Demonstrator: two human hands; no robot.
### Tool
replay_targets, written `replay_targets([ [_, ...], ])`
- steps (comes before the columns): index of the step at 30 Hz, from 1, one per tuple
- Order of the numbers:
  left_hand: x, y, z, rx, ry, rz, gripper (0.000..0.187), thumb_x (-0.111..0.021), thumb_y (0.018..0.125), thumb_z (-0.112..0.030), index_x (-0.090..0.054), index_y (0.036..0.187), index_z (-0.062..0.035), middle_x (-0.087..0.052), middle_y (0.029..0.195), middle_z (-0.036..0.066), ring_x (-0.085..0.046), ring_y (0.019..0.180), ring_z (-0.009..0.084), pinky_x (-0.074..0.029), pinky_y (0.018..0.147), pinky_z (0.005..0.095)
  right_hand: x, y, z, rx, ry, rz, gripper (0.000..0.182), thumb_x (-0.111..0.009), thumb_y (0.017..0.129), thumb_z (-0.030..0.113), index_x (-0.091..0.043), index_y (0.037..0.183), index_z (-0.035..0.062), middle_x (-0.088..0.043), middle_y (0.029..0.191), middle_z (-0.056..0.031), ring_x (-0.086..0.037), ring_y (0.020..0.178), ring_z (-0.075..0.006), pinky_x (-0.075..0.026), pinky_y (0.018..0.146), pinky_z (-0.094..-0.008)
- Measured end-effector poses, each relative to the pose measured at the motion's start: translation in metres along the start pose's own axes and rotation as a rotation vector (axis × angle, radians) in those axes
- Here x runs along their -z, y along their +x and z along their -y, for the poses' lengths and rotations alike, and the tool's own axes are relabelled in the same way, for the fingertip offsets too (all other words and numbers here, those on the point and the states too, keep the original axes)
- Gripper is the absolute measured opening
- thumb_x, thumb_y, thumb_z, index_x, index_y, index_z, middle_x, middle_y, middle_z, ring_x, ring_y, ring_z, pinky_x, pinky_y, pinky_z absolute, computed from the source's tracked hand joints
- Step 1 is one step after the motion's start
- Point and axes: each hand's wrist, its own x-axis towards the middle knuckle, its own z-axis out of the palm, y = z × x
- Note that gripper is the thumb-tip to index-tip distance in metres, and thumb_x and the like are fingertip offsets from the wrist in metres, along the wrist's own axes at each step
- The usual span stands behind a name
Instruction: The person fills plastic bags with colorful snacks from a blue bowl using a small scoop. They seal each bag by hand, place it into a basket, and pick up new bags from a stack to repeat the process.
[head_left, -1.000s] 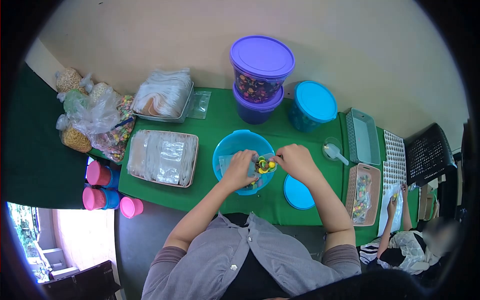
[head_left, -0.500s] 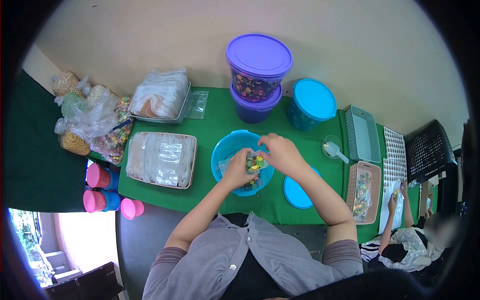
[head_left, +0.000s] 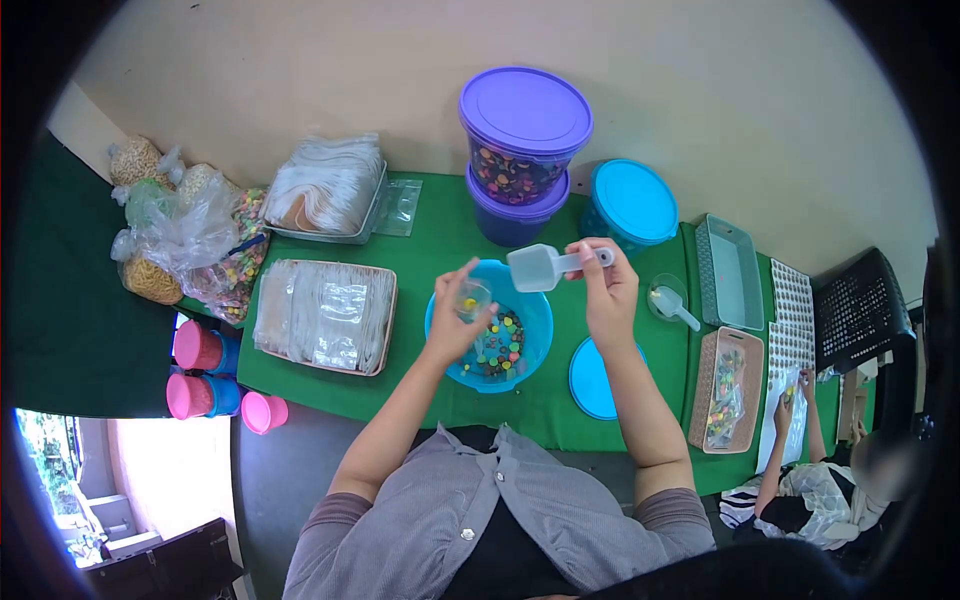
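Note:
My left hand (head_left: 450,328) is closed round a small clear cup (head_left: 474,295) over the left part of a blue basin (head_left: 540,335). A little yellow shows in the cup. In my right hand (head_left: 610,300), the handle of a white plastic scoop (head_left: 536,268) is gripped; its blade points left above the basin's far right rim. The scoop looks bare of sweets. Colourful small sweets (head_left: 500,345) lie on the basin's bottom, partly hidden by my left hand.
Trays of plastic pouches (head_left: 335,315) stand left. Purple tubs (head_left: 525,110) and a blue-lidded tub (head_left: 633,200) stand behind. A blue lid (head_left: 600,378), a cup with a scoop (head_left: 668,298) and a pink basket (head_left: 748,400) lie right. Another person (head_left: 815,490) works at far right.
My right hand has moved from the cup up and right and now holds the scoop. My left hand has shifted left with the cup, which shows fewer sweets than before.

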Motion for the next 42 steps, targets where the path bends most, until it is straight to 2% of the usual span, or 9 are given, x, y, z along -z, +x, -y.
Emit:
replay_targets([
  [5, 0.036, 0.009, -0.002, 0.251, -0.822, -0.102, 0.068, -0.061, 0.095, -0.024, -0.025, 0.15, -0.0068, -0.047, 0.139, 0.019, -0.05, 0.127, 0.0283, -0.042, 0.104, 0.0395, 0.012, -0.011, -0.077, -0.098, -0.509, 0.263, 0.013, -0.058, 0.088, 0.002, -0.066, 0.098, -0.0024, -0.066, 0.088, -0.0159, -0.066, 0.076, -0.0187, -0.053, 0.067, -0.0303],
  [8, 0.059, 0.012, -0.026, 0.281, -0.96, -0.08, 0.07, -0.057, 0.096, -0.032, -0.022, 0.151, -0.0069, -0.048, 0.138, 0.02, -0.052, 0.125, 0.0297, -0.045, 0.103, 0.041, -0.004, -0.041, -0.132, -0.535, -0.727, 0.66, 0.023, -0.057, 0.079, -0.001, -0.069, 0.098, -0.0026, -0.069, 0.089, -0.0216, -0.069, 0.079, -0.0288, -0.053, 0.073, -0.0387],
  [12, 0.063, 0.004, -0.039, 0.257, -1.004, -0.094, 0.047, -0.053, 0.099, -0.033, -0.042, 0.134, -0.0043, -0.05, 0.137, 0.02, -0.056, 0.12, 0.0302, -0.046, 0.101, 0.0408, -0.018, -0.048, -0.136, -0.439, -1.126, 0.899, 0.027, -0.055, 0.08, 0.001, -0.069, 0.102, 0.0029, -0.069, 0.09, -0.0207, -0.069, 0.084, -0.0302, -0.053, 0.073, -0.0385],
  [16, 0.065, -0.001, -0.051, 0.227, -0.901, -0.008, 0.037, -0.054, 0.099, -0.033, -0.051, 0.12, -0.0032, -0.058, 0.126, 0.017, -0.059, 0.115, 0.0244, -0.049, 0.095, 0.0376, -0.017, -0.032, -0.114, -0.359, -1.139, 0.719, 0.024, -0.052, 0.09, 0.01, -0.064, 0.11, 0.0039, -0.067, 0.1, -0.0206, -0.065, 0.094, -0.036, -0.052, 0.081, -0.0412],
  [18, 0.063, -0.007, -0.046, 0.192, -0.648, -0.009, 0.032, -0.058, 0.097, -0.029, -0.058, 0.112, -0.0013, -0.064, 0.112, 0.014, -0.064, 0.101, 0.0206, -0.05, 0.088, 0.0344, -0.019, -0.022, -0.085, -0.244, -0.565, 0.267, 0.026, -0.05, 0.096, 0.019, -0.063, 0.113, 0.0042, -0.067, 0.102, -0.0159, -0.066, 0.091, -0.0301, -0.051, 0.08, -0.038],
  [21, 0.049, -0.012, -0.059, 0.308, -0.641, -0.096, 0.024, -0.067, 0.092, -0.025, -0.064, 0.098, -0.0015, -0.068, 0.097, 0.007, -0.063, 0.09, 0.0124, -0.049, 0.082, 0.0287, -0.03, -0.025, -0.041, -0.252, 0.127, 0.234, 0.025, -0.058, 0.096, 0.023, -0.066, 0.107, 0.0025, -0.066, 0.098, -0.0085, -0.063, 0.087, -0.0203, -0.049, 0.079, -0.0333],
  [24, 0.031, -0.016, -0.075, 0.206, -0.607, -0.148, 0.022, -0.072, 0.089, -0.02, -0.066, 0.099, -0.001, -0.068, 0.093, 0.005, -0.064, 0.083, 0.0115, -0.05, 0.078, 0.0261, -0.04, -0.042, -0.032, -0.018, -0.08, 0.299, 0.02, -0.068, 0.09, 0.019, -0.069, 0.1, 0.0009, -0.064, 0.096, -0.0031, -0.059, 0.083, -0.0132, -0.047, 0.078, -0.0295],
  [25, 0.027, -0.018, -0.083, 0.224, -0.665, -0.164, 0.022, -0.073, 0.088, -0.019, -0.066, 0.097, -0.0008, -0.069, 0.09, 0.005, -0.064, 0.081, 0.0105, -0.05, 0.075, 0.0254, -0.046, -0.046, -0.031, -0.166, 0.093, 0.193, 0.015, -0.073, 0.086, 0.014, -0.072, 0.092, 0.0007, -0.063, 0.091, -0.0038, -0.06, 0.083, -0.0128, -0.046, 0.076, -0.0279],
  [42, 0.042, -0.03, -0.134, 0.157, -0.568, -0.05, 0.018, -0.064, 0.094, -0.015, -0.067, 0.1, 0.0013, -0.07, 0.089, 0.007, -0.066, 0.082, 0.0118, -0.051, 0.075, 0.0248, -0.038, -0.065, 0.017, -0.126, 0.053, 0.168, 0.015, -0.067, 0.091, 0.015, -0.073, 0.093, 0.0014, -0.065, 0.092, -0.0051, -0.059, 0.086, -0.0123, -0.045, 0.079, -0.0267],
])
